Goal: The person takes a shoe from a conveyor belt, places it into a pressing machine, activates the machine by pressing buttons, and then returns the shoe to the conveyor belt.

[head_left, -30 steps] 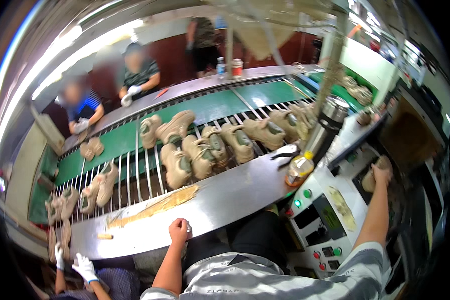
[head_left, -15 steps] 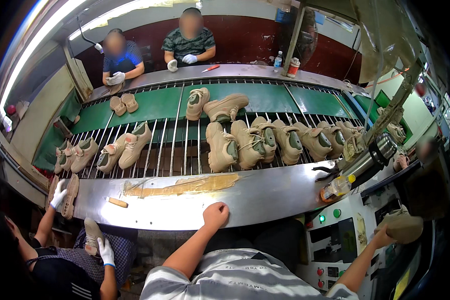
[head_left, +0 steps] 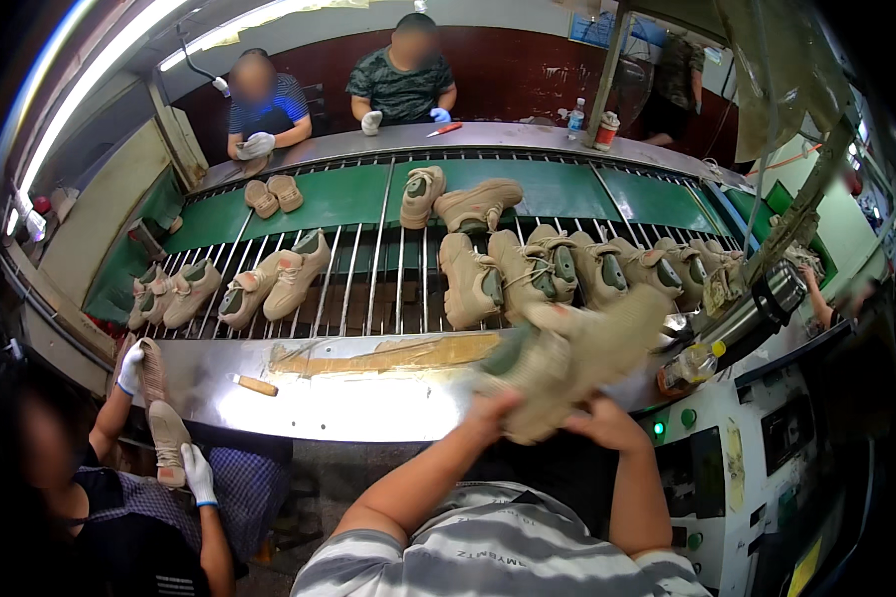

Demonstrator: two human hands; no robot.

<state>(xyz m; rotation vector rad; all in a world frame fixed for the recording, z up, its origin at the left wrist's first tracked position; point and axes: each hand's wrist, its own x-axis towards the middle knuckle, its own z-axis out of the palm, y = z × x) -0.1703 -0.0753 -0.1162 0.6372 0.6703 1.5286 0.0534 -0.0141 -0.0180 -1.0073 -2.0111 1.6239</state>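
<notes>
A beige chunky sneaker point(head_left: 577, 373), smeared by motion, is held up in front of me over the metal ledge. My left hand point(head_left: 486, 414) closes on its left end, where a dark green lining shows. The underside is gripped by my right hand point(head_left: 607, 423), partly hidden by the shoe. Just beyond, a row of beige sneakers point(head_left: 470, 284) with green insides leans along the roller conveyor point(head_left: 368, 289).
The metal ledge point(head_left: 408, 423) carries a wooden-handled tool point(head_left: 256, 385) and brown tape point(head_left: 388, 356). To the right are a bottle with a yellow cap point(head_left: 692, 368), a steel flask point(head_left: 767, 298) and a control panel point(head_left: 707, 478). Co-workers sit at left and across the conveyor.
My right hand has brought the sneaker from the far right to in front of me. My left hand has risen from the ledge and taken hold of it. The view has shifted.
</notes>
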